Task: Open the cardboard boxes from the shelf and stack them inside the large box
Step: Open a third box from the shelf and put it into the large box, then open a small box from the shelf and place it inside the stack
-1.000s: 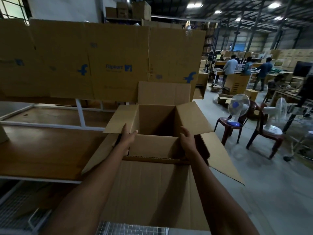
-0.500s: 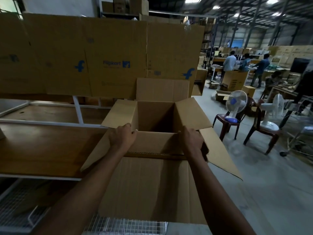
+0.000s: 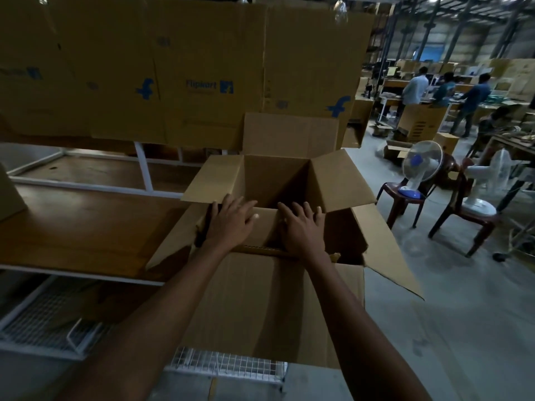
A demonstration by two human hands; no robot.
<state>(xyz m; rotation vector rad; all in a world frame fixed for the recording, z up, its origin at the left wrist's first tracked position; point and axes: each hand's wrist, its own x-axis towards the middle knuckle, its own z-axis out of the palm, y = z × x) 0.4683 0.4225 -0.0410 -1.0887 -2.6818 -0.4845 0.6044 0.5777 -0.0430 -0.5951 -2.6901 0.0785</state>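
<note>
**Desk:** What's in the large box [image 3: 275, 308]?

**Me:** On my feed, a smaller box [image 3: 275, 175] sits inside it. The large box stands at the right end of the wooden shelf [image 3: 72, 227], straight ahead of me. The smaller one's side flaps splay outward, and a far flap stands upright behind it.

**Desk:** And inside the smaller one?

**Me:** It's too dark. I can't make out its bottom or any contents.

**Desk:** Hands?

**Me:** My left hand [image 3: 231, 227] and right hand [image 3: 304, 233] lie side by side, palms down, on the near flap [image 3: 265, 224]. The fingers are straight and spread, so each grip is apart and clamped on nothing.

**Desk:** Anything hidden?

**Me:** My forearms cover part of the large box's front wall. Its base probably rests on the wire rack [image 3: 225, 364], though that edge is hard to read. Flattened cardboard sheets [image 3: 202, 53] with blue logos wall off the shelf's back. The two fans [image 3: 421, 166] on chairs [image 3: 402, 198] at right are blurred.
</note>
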